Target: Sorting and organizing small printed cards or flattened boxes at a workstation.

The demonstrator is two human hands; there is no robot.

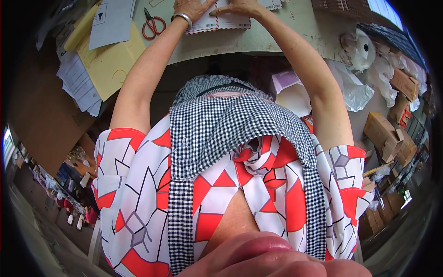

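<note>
At the top edge of the view, both my hands rest on a stack of white printed sheets (230, 23) with red-and-white striped edges. My left hand (193, 7), with a silver bangle at the wrist, lies on the stack's left side; its thumb reaches inward and its other fingertips are cut off by the frame. My right hand (239, 6) lies flat on the right side, its thumb stretched left across the top sheet. Neither hand visibly grips anything. Left of the stack, red-handled scissors (153, 25) lie on the pale green table (295, 34).
Left of the scissors are a white sheet (110, 23), yellow paper (110, 64) and more papers (76, 81) at the table's edge. A plastic-wrapped roll (362, 48) sits at the right. Cardboard boxes (383, 136) and plastic bags (353, 87) are beyond my right arm.
</note>
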